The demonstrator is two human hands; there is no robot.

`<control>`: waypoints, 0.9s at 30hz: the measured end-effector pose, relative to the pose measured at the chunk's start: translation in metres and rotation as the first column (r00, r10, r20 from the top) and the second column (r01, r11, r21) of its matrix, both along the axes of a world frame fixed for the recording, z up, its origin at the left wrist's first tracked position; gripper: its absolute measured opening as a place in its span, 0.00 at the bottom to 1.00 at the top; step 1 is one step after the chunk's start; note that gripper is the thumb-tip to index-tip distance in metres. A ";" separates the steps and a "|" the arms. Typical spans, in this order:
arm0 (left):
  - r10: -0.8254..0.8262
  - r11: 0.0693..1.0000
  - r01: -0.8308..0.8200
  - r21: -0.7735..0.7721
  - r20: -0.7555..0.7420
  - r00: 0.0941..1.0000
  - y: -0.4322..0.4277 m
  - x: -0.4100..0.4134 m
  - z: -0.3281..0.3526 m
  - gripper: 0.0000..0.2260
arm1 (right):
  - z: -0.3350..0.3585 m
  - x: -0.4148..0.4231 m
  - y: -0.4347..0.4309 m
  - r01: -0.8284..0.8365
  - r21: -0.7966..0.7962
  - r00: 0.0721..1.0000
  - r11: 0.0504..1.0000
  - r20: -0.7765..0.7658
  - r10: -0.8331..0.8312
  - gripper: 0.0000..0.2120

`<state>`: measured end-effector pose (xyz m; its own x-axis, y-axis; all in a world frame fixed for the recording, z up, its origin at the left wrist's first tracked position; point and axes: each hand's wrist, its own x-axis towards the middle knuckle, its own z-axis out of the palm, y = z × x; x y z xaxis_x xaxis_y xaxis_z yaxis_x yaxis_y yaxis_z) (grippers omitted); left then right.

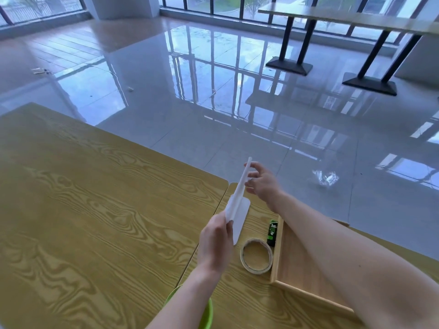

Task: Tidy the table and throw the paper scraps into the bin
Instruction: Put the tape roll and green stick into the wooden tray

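I see the wooden table [83,198] with a shallow wooden tray [304,276] at its right. Above the table my left hand [217,243] pinches the folded white paper [237,210]; my right hand [261,184], fingers loosely spread, touches its far tip. Beside the tray lie a tape roll [256,255] and a green glue stick [272,232].

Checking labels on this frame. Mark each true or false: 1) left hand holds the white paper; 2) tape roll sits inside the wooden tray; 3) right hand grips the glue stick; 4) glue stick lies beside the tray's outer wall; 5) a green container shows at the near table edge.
1) Left hand holds the white paper: true.
2) False. The tape roll lies on the table, outside the wooden tray.
3) False. The right hand is open at the paper's upper end; the glue stick lies untouched.
4) True.
5) True: green container, partly hidden by the left forearm.
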<state>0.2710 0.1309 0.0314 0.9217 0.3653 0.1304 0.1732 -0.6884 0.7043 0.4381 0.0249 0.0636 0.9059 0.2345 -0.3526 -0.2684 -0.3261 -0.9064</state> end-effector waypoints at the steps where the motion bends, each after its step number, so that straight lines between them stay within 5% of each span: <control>1: -0.003 1.000 0.003 0.005 0.001 1.000 0.001 0.002 0.000 0.04 | 0.000 0.001 0.001 0.004 -0.001 1.000 1.000 0.002 -0.004 0.23; 18: -0.020 0.999 0.021 -0.035 0.021 1.000 0.006 0.012 -0.010 0.06 | -0.003 0.006 0.003 -0.013 -0.069 0.999 0.998 0.044 0.016 0.24; 23: 0.074 0.969 -0.122 -0.213 -0.219 0.973 0.008 -0.006 -0.011 0.30 | -0.008 -0.015 -0.031 -0.007 -0.252 0.989 0.968 0.140 0.043 0.22; 27: 0.164 0.928 -0.280 -0.247 -0.402 0.901 0.002 -0.024 -0.015 0.29 | -0.021 -0.046 -0.076 -0.061 -0.436 0.974 0.898 0.172 0.149 0.16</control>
